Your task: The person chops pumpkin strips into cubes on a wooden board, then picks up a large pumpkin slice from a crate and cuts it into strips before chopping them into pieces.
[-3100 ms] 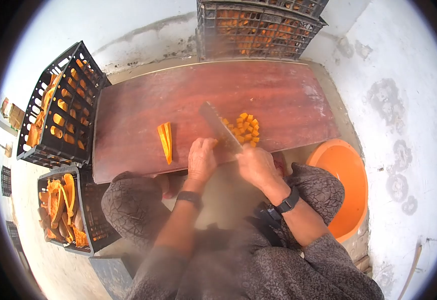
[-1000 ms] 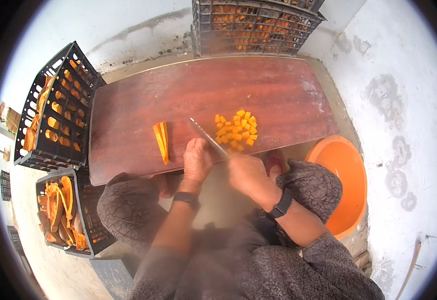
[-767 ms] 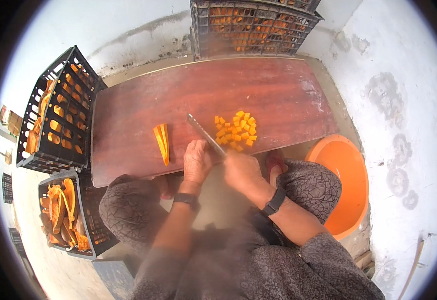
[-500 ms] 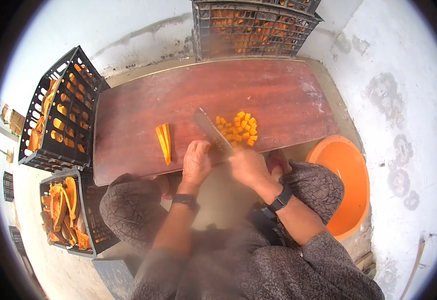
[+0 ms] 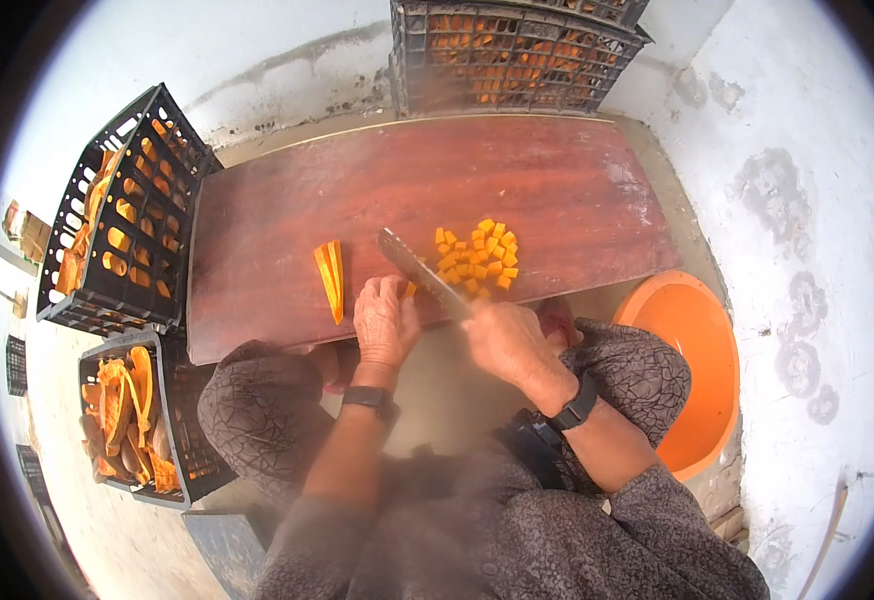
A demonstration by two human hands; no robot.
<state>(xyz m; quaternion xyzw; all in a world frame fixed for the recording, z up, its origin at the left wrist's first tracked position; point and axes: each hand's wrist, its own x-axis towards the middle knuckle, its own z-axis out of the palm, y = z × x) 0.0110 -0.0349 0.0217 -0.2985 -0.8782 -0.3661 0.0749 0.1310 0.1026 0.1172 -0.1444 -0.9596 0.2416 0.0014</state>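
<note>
My right hand is closed around the handle of a knife, whose broad blade points up and left over the board. Beside the blade, my left hand has its fingers curled down at the board's near edge. A small orange pumpkin piece shows at its fingertips; the rest of what it holds is hidden. Cut pumpkin cubes lie in a loose pile right of the blade. Left of my left hand lie long pumpkin strips, side by side.
The red-brown board spans the space before my knees. An orange basin stands at right. Black crates of orange pieces stand at left, lower left and behind the board. White walls enclose the back and right.
The knife and my right hand have moved slightly, with the blade tip now farther left and lower. My left hand has shifted left, and an orange piece now shows at its fingertips.
</note>
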